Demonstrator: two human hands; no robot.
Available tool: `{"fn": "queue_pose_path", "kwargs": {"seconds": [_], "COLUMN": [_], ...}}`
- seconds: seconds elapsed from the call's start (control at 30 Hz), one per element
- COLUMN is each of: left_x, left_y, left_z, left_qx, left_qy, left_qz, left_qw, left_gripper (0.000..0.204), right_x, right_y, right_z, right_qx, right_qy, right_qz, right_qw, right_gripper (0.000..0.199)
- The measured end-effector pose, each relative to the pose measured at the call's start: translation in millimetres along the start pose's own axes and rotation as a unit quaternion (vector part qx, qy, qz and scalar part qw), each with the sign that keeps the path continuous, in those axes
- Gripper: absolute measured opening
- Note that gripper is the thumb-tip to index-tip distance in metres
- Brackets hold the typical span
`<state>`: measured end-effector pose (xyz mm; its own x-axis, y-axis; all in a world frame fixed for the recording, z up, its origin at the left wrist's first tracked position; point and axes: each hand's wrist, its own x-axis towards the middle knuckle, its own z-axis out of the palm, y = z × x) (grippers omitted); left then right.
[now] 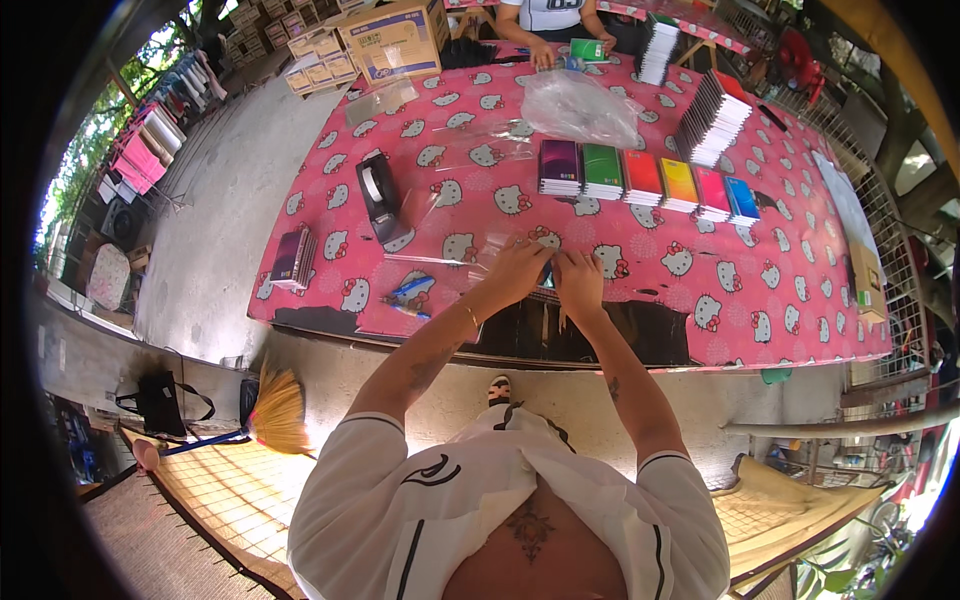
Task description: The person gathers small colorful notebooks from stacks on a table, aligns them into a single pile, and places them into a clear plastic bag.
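Close together at the near edge of the table, my left hand point(518, 270) and my right hand point(578, 280) have their fingers bent in around a small dark, bluish item point(547, 278). Most of it is covered by the fingers, so its kind does not show. Clear plastic film point(490, 248) lies against my left hand. Left of it are a black tape dispenser point(375, 195) and a small blue, white and orange item point(410, 290). Beyond my hands runs a row of small notebook stacks: purple point(559, 165), green point(602, 170), red point(642, 175), yellow point(678, 183), pink point(712, 192) and blue point(741, 200).
A pink patterned cloth point(640, 275), torn along the front, covers the table. One purple notebook stack point(293, 260) stands at its left edge. Farther back are crumpled clear plastic point(580, 105), tall notebook stacks point(714, 120) and a cardboard box point(395, 45). Across the table a person handles a green notebook point(587, 49).
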<state>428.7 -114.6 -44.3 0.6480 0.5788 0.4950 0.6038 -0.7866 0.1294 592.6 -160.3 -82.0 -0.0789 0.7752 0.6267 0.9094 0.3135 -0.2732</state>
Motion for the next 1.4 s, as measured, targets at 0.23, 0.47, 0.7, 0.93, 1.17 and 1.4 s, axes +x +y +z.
{"fn": "queue_pose_path", "kwargs": {"seconds": [0.23,0.47,0.7,0.93,1.17,1.4], "left_x": [-3.4,-10.9,-17.2,-33.3,-49.0,-100.8], "left_y": [-24.3,-8.1,-12.9,-1.1,8.2,-56.6], "left_z": [8.4,18.5,14.2,18.0,15.1,-25.4], "left_qx": [-0.030,-0.117,-0.207,-0.163,-0.123,-0.011], "left_qy": [-0.059,-0.081,-0.113,-0.049,-0.046,0.075], "left_qz": [0.016,-0.012,-0.111,-0.072,-0.057,-0.299], "left_qw": [0.998,0.990,0.965,0.983,0.990,0.951], "left_gripper": [0.021,0.012,0.019,0.025,0.048,0.042], "right_x": [-43.9,-45.8,-39.8,-22.8,-30.6,-35.4], "right_y": [-71.3,-77.7,-68.9,-47.9,-30.0,-20.5], "right_z": [-8.9,9.6,13.4,-11.5,-13.7,-19.6], "right_qx": [0.033,-0.070,0.052,0.164,-0.144,-0.181], "right_qy": [-0.070,-0.095,-0.108,-0.071,-0.122,-0.103], "right_qz": [-0.012,-0.010,0.032,0.087,-0.049,-0.107], "right_qw": [0.997,0.993,0.992,0.980,0.981,0.972], "right_gripper": [0.052,0.053,0.049,0.055,0.039,0.042]}}
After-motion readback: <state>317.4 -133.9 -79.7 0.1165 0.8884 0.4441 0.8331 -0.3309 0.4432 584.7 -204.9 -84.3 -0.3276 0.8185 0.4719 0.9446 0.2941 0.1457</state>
